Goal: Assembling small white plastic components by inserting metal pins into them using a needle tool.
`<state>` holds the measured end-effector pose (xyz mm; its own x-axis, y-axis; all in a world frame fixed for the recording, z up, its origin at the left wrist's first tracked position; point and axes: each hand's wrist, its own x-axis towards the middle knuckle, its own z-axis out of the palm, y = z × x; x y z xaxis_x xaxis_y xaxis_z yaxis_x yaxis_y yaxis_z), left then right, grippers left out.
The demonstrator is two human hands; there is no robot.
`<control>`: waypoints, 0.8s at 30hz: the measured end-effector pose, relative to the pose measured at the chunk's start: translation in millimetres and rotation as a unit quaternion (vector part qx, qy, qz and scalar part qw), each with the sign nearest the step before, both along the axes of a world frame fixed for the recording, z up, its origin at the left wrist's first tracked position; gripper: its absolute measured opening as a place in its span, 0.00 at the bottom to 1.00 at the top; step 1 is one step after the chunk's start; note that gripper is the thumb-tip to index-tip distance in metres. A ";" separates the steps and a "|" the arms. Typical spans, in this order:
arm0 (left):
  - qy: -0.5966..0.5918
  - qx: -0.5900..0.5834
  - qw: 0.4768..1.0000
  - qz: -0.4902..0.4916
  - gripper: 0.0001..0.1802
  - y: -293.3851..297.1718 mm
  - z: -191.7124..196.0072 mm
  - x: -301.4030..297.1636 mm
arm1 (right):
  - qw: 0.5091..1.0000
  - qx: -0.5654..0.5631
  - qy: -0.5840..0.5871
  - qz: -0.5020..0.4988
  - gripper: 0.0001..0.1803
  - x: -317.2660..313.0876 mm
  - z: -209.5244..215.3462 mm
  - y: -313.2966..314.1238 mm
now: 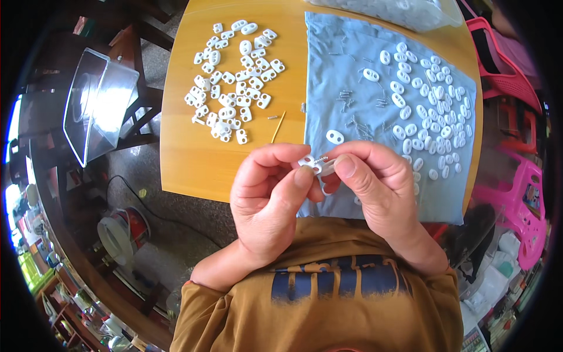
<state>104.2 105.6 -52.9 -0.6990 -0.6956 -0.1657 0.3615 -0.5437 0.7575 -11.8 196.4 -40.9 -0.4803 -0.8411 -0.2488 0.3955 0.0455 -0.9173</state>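
My left hand (267, 202) pinches a small white plastic two-hole piece (311, 163), like a cord-lock part, between thumb and fingers. A thin metal spring (321, 159) sticks out at its right side. Close against it, my right hand (375, 185) has thumb and forefinger pressed together at a whitish part (328, 167), partly hidden by the fingers. Just beyond my hands, an oval white two-hole piece (335, 136) lies on a blue-grey cloth (328, 76). Loose springs (359, 129) lie in small heaps on the cloth.
Many white two-hole pieces (229, 100) spread over the wooden table (182, 158) at left. A yellow stick (278, 126) lies nearby. Oval white pieces (434, 111) cover the cloth's right side. A clear bag (404, 12) sits at the far edge; pink plastic chairs (510, 64) stand right.
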 end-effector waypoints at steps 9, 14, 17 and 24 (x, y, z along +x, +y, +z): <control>0.027 0.034 0.999 0.018 0.11 7.4 -3.8 -3.5 | 0.983 -0.003 0.184 -0.006 0.10 5.2 -6.4 -3.7; 0.027 0.039 0.999 0.011 0.11 4.7 -6.9 -3.5 | 0.998 -0.002 0.067 -0.017 0.12 0.8 1.4 -2.7; 0.014 0.023 1.000 0.010 0.11 1.9 -7.9 -0.8 | 0.999 -0.018 -0.012 -0.041 0.14 -4.5 3.0 -4.1; -0.020 0.026 0.999 -0.027 0.11 0.8 -0.9 -0.5 | 0.999 -0.022 -0.025 -0.042 0.13 -11.6 3.6 -2.9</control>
